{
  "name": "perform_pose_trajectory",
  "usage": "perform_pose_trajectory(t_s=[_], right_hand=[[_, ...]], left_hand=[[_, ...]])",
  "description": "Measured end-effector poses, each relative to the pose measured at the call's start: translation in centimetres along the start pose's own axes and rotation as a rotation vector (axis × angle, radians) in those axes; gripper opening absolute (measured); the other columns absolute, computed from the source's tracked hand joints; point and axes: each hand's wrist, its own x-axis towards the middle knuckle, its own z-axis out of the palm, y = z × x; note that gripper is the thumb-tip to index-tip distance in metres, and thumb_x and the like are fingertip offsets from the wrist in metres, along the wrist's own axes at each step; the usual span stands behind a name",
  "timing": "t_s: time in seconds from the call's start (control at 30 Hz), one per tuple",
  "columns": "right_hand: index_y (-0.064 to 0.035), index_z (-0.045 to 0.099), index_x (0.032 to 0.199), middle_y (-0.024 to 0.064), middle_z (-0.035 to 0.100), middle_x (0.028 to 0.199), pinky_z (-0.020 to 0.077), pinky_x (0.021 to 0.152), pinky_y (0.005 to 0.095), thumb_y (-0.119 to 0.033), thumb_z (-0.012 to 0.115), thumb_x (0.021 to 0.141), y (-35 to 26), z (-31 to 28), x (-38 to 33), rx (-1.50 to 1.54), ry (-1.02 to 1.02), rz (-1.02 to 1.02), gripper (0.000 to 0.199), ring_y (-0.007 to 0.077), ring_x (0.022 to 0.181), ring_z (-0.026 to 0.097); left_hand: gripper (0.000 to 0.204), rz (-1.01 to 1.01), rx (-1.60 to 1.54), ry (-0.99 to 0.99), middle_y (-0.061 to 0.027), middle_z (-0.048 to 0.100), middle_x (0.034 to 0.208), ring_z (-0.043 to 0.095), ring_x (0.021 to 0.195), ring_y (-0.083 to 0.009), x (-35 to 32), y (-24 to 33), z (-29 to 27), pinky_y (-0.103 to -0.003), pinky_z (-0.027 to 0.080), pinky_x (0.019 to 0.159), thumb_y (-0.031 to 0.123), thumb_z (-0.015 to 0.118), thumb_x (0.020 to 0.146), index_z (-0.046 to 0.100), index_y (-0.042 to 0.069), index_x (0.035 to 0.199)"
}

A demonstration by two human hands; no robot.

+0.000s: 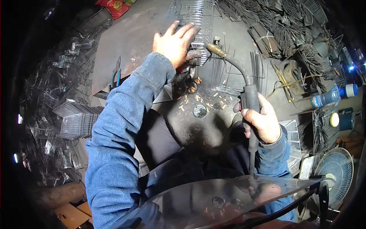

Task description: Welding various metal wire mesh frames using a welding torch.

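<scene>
My right hand point(263, 120) is wrapped round the dark handle of a welding torch point(249, 97). Its curved neck runs up and left, ending in a brass-coloured nozzle point(216, 50) beside a wire basket point(204, 23). On the left edge of that basket lies my left hand point(173, 44), fingers spread and thumb stretched out. The hand covers part of the wires. A clear, tinted visor point(228, 198) crosses the lower part of the view, in front of my right forearm.
Pliers point(117, 72) lie on a metal sheet point(110, 49) at the left. Wire baskets point(78, 120) are heaped farther left. Bundled metal rods point(284, 26) fill the far right. A fan point(333, 171) stands lower right; cigarette butts point(209, 105) litter the floor.
</scene>
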Motion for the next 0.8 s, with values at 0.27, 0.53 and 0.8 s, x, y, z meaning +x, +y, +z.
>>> perform_pose_trajectory(t_s=[0.27, 0.53, 0.8], right_hand=[[0.0021, 0.047, 0.104, 0.0055, 0.053, 0.075, 0.0398, 0.04, 0.0222, -0.009, 0.057, 0.08, -0.16, 0.53, -0.23, 0.003, 0.025, -0.014, 0.029, 0.0087, 0.046, 0.047], [0.0012, 0.047, 0.102, 0.0052, 0.052, 0.073, 0.0391, 0.039, 0.0229, -0.008, 0.057, 0.081, -0.11, 0.45, 0.22, -0.011, -0.006, -0.021, 0.025, 0.0091, 0.044, 0.046], [0.0009, 0.047, 0.101, 0.0048, 0.051, 0.072, 0.0392, 0.039, 0.0233, -0.007, 0.056, 0.081, 0.03, 0.36, 0.37, -0.028, -0.02, -0.025, 0.024, 0.0098, 0.044, 0.046]], left_hand=[[0.076, 0.005, 0.011, -0.024, 0.0048, 0.038, 0.14, 0.036, 0.129, -0.0265, 0.12, 0.06, -0.21, -0.054, 0.043, 0.081, 0.056, 0.064, 0.07, 0.037, 0.027, 0.134], [0.073, -0.02, 0.101, -0.136, 0.0072, 0.036, 0.141, 0.032, 0.13, -0.0251, 0.26, 0.06, 0.15, -0.06, 0.039, 0.086, 0.059, 0.061, 0.071, 0.042, 0.024, 0.132], [0.077, -0.047, 0.03, -0.127, 0.0085, 0.032, 0.143, 0.029, 0.132, -0.0236, 0.31, -0.34, 0.53, -0.062, 0.036, 0.09, 0.058, 0.063, 0.07, 0.037, 0.026, 0.135]])
